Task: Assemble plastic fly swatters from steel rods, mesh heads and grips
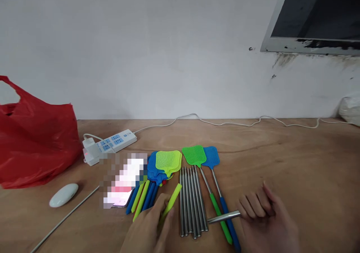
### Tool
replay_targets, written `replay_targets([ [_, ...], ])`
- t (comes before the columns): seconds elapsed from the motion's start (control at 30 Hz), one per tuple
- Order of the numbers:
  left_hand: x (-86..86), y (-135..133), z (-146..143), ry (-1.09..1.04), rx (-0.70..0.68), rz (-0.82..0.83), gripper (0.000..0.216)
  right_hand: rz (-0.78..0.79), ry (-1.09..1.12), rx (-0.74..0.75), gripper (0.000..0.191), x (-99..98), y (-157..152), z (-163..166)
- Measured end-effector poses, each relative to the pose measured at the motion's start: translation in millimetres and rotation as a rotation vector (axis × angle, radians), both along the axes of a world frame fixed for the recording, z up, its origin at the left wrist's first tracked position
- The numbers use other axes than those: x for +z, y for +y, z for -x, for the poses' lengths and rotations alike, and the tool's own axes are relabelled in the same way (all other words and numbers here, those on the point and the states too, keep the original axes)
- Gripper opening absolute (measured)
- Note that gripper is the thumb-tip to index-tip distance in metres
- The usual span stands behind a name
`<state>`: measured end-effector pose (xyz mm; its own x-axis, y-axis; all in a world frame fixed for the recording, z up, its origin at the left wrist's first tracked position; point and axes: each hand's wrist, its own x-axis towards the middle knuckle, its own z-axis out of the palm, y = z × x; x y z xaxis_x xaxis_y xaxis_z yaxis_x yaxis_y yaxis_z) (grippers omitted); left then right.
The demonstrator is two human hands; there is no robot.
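My left hand (150,226) pinches a yellow-green handle sleeve (172,200) at the table's front edge. My right hand (266,217) is curled around a silver metal rod (223,217) that points left across two assembled swatters. Those swatters, one green (194,155) and one blue (210,156), lie with their heads toward the wall. Several bare metal rods (191,202) lie side by side between my hands. A stack of loose swatter heads (165,163), yellow-green on blue, sits left of the rods, beside several blue and yellow-green sleeves (143,198).
A red plastic bag (33,140) stands at the left. A white power strip (108,145) with its cable runs along the wall. A white oval object (64,195) and a phone (123,185) lie on the wooden table (295,163). A white bag (350,108) is far right.
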<state>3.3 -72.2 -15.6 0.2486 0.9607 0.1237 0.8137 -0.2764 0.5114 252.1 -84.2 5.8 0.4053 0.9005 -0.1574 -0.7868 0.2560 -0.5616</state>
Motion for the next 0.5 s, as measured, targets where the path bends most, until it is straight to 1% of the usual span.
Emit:
replay_targets([
  [0.03,0.9,4.6,-6.9,0.045,-0.002,0.061,0.032,0.004,0.007,-0.010,0.056,-1.6,0.1,0.5],
  [0.13,6.7,12.5,-17.7,0.110,0.087,0.135,0.027,0.014,0.040,-0.007,0.052,-6.2,-1.0,-3.5],
  [0.2,10.7,13.6,-18.3,0.166,0.152,0.172,0.021,0.008,0.058,0.018,0.050,-8.9,-2.1,-6.9],
  [0.3,14.2,12.2,-15.5,0.216,0.189,0.217,0.014,-0.009,0.035,0.074,0.048,-11.9,-3.3,-9.3],
  [0.4,14.1,10.3,-13.1,0.205,0.187,0.203,0.009,-0.016,-0.056,0.146,0.045,-14.2,-4.9,-8.8],
  [0.5,12.4,10.6,-12.6,0.251,0.191,0.156,0.013,-0.023,-0.174,0.187,0.044,-15.0,-6.2,-3.4],
])
